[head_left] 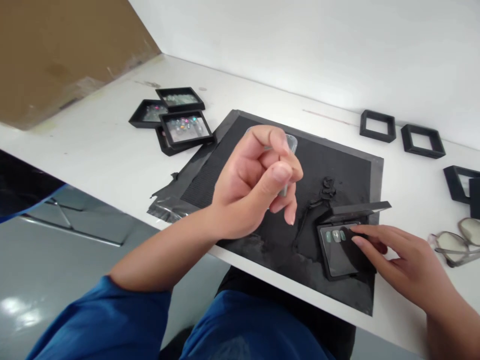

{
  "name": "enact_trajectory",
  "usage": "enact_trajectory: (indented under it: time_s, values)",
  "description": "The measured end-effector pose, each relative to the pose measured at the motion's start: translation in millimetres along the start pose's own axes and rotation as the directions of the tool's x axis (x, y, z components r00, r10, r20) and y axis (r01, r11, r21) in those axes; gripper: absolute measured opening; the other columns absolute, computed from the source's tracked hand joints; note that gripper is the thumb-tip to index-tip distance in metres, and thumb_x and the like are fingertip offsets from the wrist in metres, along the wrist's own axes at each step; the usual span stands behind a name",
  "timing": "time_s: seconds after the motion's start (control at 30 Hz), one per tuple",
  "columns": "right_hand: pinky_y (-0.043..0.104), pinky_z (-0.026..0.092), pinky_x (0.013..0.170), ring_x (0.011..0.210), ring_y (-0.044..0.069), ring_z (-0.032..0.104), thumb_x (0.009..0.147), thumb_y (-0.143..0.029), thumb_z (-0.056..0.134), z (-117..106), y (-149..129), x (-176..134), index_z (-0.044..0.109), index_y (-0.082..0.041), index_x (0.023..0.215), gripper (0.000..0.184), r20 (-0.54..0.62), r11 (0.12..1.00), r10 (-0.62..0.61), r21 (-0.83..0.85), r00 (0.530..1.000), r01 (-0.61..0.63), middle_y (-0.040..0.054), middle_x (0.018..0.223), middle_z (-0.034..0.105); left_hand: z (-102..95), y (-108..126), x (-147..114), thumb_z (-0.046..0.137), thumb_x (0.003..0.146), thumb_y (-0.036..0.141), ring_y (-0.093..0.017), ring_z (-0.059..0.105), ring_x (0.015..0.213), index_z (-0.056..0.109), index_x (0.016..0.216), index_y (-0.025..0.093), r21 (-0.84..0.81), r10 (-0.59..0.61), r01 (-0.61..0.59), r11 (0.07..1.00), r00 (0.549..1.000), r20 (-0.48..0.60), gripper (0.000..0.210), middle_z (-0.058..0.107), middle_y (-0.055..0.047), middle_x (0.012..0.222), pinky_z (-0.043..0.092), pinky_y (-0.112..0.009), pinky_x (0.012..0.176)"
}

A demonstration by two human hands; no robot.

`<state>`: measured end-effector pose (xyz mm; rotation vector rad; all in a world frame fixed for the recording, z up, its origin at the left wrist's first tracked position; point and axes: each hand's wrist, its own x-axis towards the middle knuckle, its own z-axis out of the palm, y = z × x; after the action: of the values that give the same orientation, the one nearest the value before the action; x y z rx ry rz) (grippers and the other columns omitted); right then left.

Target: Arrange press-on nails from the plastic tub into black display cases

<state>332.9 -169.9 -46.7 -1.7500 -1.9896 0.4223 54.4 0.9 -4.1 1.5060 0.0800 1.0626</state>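
Observation:
My left hand (258, 175) is raised over the black mat, its fingers curled around a clear plastic box (291, 143). Most of that box is hidden behind the fingers. On the right of the mat lies a black hinged case (339, 270) with its lid (354, 211) up. Inside the case, several small green artificial nails (336, 236) sit in a row near the hinge. My right hand (401, 255) reaches over the case from the right. Its thumb and index finger are pinched at the end of the row; what is between them is too small to tell.
The black mat (277, 235) covers the table's front middle. Several black frame boxes (180, 97) with shiny nails are stacked at the left. Black square frames (378, 125) stand along the white wall at right. Glasses (452, 245) lie by my right hand. A cardboard panel (75, 55) borders the left.

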Motion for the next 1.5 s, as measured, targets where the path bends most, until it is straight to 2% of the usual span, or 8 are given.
enact_trajectory:
  time_s: [0.1, 0.2, 0.47, 0.57, 0.7, 0.93, 1.13, 1.5]
  values:
    - [0.021, 0.055, 0.047, 0.057, 0.012, 0.06, 0.107, -0.042, 0.065, -2, -4, 3, 0.08, -0.027, 0.112, 0.022, -0.04, 1.0, -0.031, 0.006, 0.999, 0.031, 0.0, 0.072, 0.069, 24.7, 7, -7, 0.062, 0.11, 0.044, -0.002, 0.035, 0.041, 0.045, 0.107, 0.031, -0.013, -0.018, 0.017, 1.0, 0.996, -0.084, 0.022, 0.044, 0.01, 0.072, 0.059, -0.014, 0.048]
    - [0.021, 0.052, 0.046, 0.056, 0.012, 0.059, 0.107, -0.038, 0.065, -3, -10, 6, 0.08, -0.026, 0.107, 0.019, -0.078, 0.998, -0.054, 0.031, 0.995, 0.057, -0.0004, 0.07, 0.069, 52.3, 5, -11, 0.06, 0.111, 0.031, -0.002, 0.043, 0.049, 0.047, 0.108, 0.032, -0.119, 0.018, -0.016, 0.993, 1.0, 0.017, 0.014, 0.048, 0.007, 0.079, 0.064, -0.015, 0.056]
    - [0.021, 0.045, 0.047, 0.05, 0.008, 0.053, 0.101, -0.024, 0.072, -14, -25, 5, 0.075, -0.024, 0.099, 0.004, -0.266, 0.942, -0.214, 0.197, 0.94, 0.27, -0.0064, 0.063, 0.06, 101.5, -55, -31, 0.073, 0.102, 0.025, -0.004, 0.055, 0.062, 0.05, 0.119, 0.026, -0.371, -0.195, 0.252, 0.894, 0.963, 0.184, 0.029, 0.06, 0.005, 0.088, 0.056, -0.011, 0.056]
    - [0.022, 0.047, 0.048, 0.051, 0.008, 0.052, 0.099, -0.028, 0.076, -14, -27, 2, 0.074, -0.026, 0.102, 0.005, -0.269, 0.93, -0.213, 0.238, 0.939, 0.279, -0.0069, 0.064, 0.06, 103.0, -65, -39, 0.075, 0.1, 0.019, -0.005, 0.056, 0.066, 0.051, 0.12, 0.026, -0.406, -0.247, 0.31, 0.86, 0.948, 0.201, 0.032, 0.061, 0.005, 0.087, 0.056, -0.01, 0.058]
    - [0.023, 0.044, 0.045, 0.049, 0.009, 0.05, 0.098, -0.031, 0.079, -11, -31, 2, 0.075, -0.026, 0.098, 0.007, -0.309, 0.945, -0.177, 0.211, 0.934, 0.249, -0.0071, 0.061, 0.057, 98.1, -65, -39, 0.078, 0.097, 0.013, -0.004, 0.059, 0.067, 0.052, 0.121, 0.026, -0.384, -0.153, 0.214, 0.898, 0.971, 0.183, 0.038, 0.064, 0.005, 0.085, 0.053, -0.011, 0.06]
    - [0.026, 0.044, 0.047, 0.051, 0.011, 0.048, 0.091, -0.026, 0.088, -10, -32, 2, 0.079, -0.033, 0.112, 0.023, -0.383, 0.935, -0.171, 0.227, 0.908, 0.272, -0.0071, 0.063, 0.054, 85.3, -55, -30, 0.097, 0.082, 0.028, -0.004, 0.051, 0.05, 0.049, 0.129, 0.029, -0.15, -0.264, 0.261, 0.954, 0.964, -0.003, 0.066, 0.067, 0.01, 0.078, 0.041, -0.017, 0.049]
    - [0.027, 0.039, 0.044, 0.049, 0.011, 0.041, 0.093, -0.024, 0.086, -12, -34, 1, 0.079, -0.032, 0.108, 0.019, -0.348, 0.914, -0.27, 0.199, 0.897, 0.353, -0.0085, 0.057, 0.047, 89.2, -49, -31, 0.085, 0.094, 0.035, -0.007, 0.063, 0.057, 0.051, 0.131, 0.025, -0.12, -0.359, 0.366, 0.923, 0.93, 0.08, 0.052, 0.074, 0.004, 0.081, 0.051, -0.02, 0.057]
    - [0.028, 0.037, 0.041, 0.045, 0.011, 0.044, 0.095, -0.029, 0.083, -10, -37, 3, 0.081, -0.032, 0.093, 0.004, -0.366, 0.945, -0.191, 0.181, 0.911, 0.271, -0.0078, 0.051, 0.049, 89.1, -45, -27, 0.089, 0.091, 0.038, -0.005, 0.058, 0.052, 0.055, 0.119, 0.023, -0.145, -0.426, 0.439, 0.887, 0.897, 0.116, 0.047, 0.073, 0.006, 0.075, 0.046, -0.017, 0.05]
